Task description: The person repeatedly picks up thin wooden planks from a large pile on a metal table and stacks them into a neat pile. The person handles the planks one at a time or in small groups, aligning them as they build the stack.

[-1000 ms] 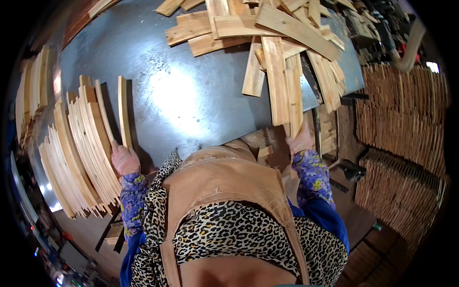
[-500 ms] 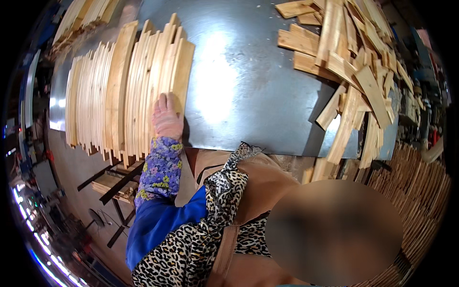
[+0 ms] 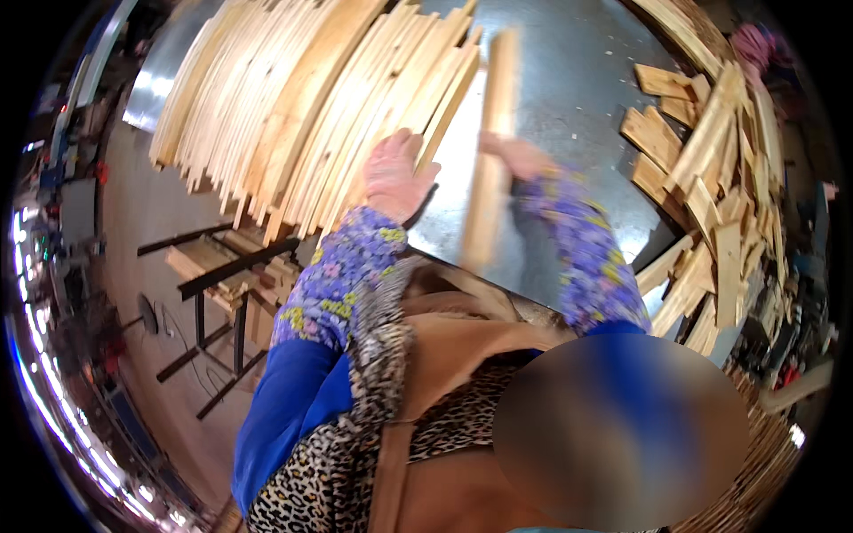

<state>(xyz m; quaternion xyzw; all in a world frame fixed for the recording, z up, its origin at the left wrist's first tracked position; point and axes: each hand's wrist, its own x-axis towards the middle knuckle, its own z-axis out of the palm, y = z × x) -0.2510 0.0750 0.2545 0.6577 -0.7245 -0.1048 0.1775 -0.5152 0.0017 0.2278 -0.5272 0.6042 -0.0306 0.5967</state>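
My left hand (image 3: 397, 175) lies flat, thumb apart from the fingers, on the right end of a long row of wooden boards (image 3: 298, 133) set side by side on a metal tabletop (image 3: 569, 67). My right hand (image 3: 520, 156) grips a single wooden board (image 3: 491, 115) about its middle. That board is smeared by motion and stands just right of the row, with a strip of bare metal between them. Whether it touches the tabletop, I cannot tell. Both forearms wear purple floral sleeves.
A jumbled heap of wooden boards (image 3: 715, 209) covers the table's right side. Below the row, a black metal frame (image 3: 235, 280) stands on the floor beside stacked planks (image 3: 209, 266). A pink cloth-like bundle (image 3: 755, 46) shows at the far right.
My right hand has come into view, gripping a board. My left hand stays on the row's right end, its thumb now spread. The view has shifted, so the row appears higher and farther right.
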